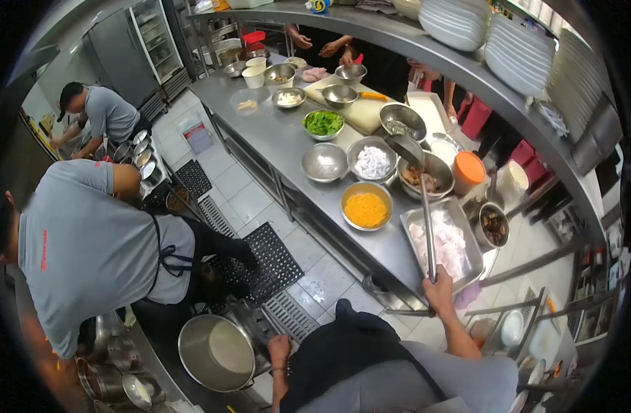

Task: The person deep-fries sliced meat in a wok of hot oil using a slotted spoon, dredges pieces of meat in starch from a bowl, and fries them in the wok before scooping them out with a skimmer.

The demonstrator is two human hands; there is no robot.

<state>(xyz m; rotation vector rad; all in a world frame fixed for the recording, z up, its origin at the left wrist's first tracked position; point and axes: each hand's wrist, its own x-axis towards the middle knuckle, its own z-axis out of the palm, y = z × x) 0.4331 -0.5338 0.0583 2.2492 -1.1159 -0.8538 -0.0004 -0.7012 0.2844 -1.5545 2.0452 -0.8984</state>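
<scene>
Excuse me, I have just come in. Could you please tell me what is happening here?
The person's right hand grips a long-handled ladle, its head appearing at the edge of a bowl of brown pieces. The left hand is near a large pot; whether it holds anything is unclear. Yellow shreds and green leaves sit in bowls on the steel table. Nearby, a co-worker in grey stands turned away.

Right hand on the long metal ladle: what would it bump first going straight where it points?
Probably the rectangular silver metal tray of pale food, just ahead of the right hand, though it may pass above.
</scene>
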